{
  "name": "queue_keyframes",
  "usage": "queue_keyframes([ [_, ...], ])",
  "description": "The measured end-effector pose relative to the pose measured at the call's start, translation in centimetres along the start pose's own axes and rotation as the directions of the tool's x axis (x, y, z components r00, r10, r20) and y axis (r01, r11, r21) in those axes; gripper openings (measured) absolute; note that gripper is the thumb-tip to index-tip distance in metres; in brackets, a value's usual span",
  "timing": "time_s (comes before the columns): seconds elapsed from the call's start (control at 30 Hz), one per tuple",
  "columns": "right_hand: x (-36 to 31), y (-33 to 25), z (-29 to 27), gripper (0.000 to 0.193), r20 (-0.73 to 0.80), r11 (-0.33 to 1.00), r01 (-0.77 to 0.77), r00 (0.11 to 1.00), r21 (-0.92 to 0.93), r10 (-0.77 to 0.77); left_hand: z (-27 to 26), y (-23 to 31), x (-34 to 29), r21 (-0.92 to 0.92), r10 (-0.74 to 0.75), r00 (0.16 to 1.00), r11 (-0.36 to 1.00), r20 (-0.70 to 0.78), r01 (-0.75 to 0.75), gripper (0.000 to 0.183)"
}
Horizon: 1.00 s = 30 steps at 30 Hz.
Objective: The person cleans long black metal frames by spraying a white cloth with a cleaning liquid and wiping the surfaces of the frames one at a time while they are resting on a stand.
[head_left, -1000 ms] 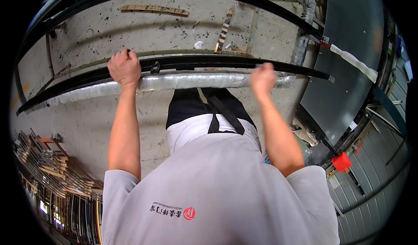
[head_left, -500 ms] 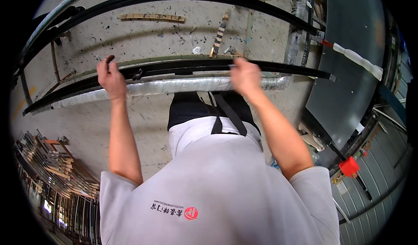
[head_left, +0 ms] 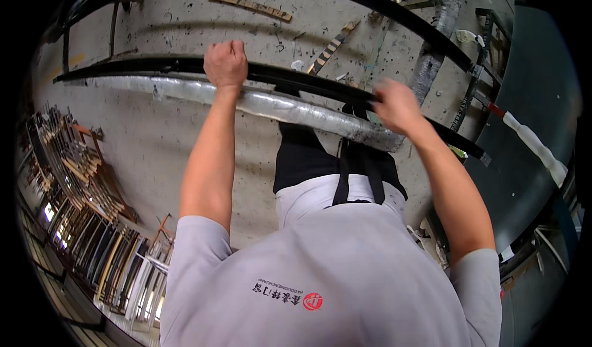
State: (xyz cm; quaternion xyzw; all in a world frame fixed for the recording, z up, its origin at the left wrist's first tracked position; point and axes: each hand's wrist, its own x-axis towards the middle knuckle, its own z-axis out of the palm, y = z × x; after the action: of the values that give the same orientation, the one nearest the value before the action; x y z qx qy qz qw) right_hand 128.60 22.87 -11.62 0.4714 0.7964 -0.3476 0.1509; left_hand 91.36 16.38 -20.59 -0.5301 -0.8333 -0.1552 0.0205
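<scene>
A long black metal profile [head_left: 296,80] stretches across in front of me, beside a thick rail wrapped in clear film [head_left: 271,105]. Over the profile, left of the middle, my left hand [head_left: 225,64] is closed in a fist, knuckles up. Whatever those fingers hold, if anything, is hidden beneath them. My right hand [head_left: 398,106] is at the profile farther right, its fingers curled but smeared by motion. Whether it grips the profile cannot be made out.
A second black profile [head_left: 370,8] runs parallel on the far side. Wooden strips [head_left: 250,6] lie on the concrete floor beyond. To the right stands a large dark panel [head_left: 524,137]; racks of long bars [head_left: 80,168] are at the lower left.
The whole view has shifted and turned. My left hand has moved right along the profile, and its fingers have curled into a fist. My right hand remains near the profile, still blurred.
</scene>
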Motion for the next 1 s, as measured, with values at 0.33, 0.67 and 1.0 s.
queue_keyframes([
  [0.33,7.9,-9.8,1.1,0.013,0.108,0.941,0.336,0.935,0.028,-0.337,0.4,0.2,-0.9,0.021,-0.149,0.983,0.988,-0.111,0.152,0.035],
  [0.67,11.1,-15.4,2.4,0.012,0.039,0.943,0.325,0.944,0.068,-0.328,0.0,0.6,-0.7,-0.151,-0.036,0.986,0.989,-0.164,0.011,0.033],
  [1.0,-10.6,12.8,-2.6,0.015,-0.046,0.804,-0.562,0.824,-0.194,0.565,0.0,-0.4,-0.8,0.025,-0.013,0.998,1.0,-0.063,0.015,0.028],
])
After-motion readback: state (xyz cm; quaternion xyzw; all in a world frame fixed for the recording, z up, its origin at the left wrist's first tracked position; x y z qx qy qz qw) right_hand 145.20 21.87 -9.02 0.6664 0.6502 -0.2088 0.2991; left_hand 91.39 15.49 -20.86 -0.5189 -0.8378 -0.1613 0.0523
